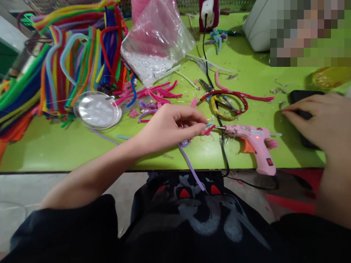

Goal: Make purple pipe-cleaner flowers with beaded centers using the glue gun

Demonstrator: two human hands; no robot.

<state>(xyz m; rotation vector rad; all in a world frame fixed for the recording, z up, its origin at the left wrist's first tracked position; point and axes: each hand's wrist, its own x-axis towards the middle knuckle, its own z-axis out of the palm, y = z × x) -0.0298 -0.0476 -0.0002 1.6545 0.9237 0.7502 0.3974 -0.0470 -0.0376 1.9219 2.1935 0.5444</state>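
My left hand (164,128) is closed in a pinch at the middle of the table. A small pink and blue pipe cleaner piece (210,129) pokes out from its fingertips, close to the nozzle of a pink glue gun (255,137) lying on its side. From under that hand a purple pipe cleaner (191,166) hangs over the table edge; its upper end is hidden. On the right, my right hand (326,115) rests by a black flat object (307,95), thumb and finger pinched together. Whatever that pinch holds is too small to make out.
Bundles of coloured pipe cleaners (71,62) fill the left. Nearby are a clear round spool (95,109) and a plastic bag of white bits (157,47). Pliers (227,104) lie behind the glue gun, whose black cord (225,155) crosses the table edge. A power strip (207,14) stands behind.
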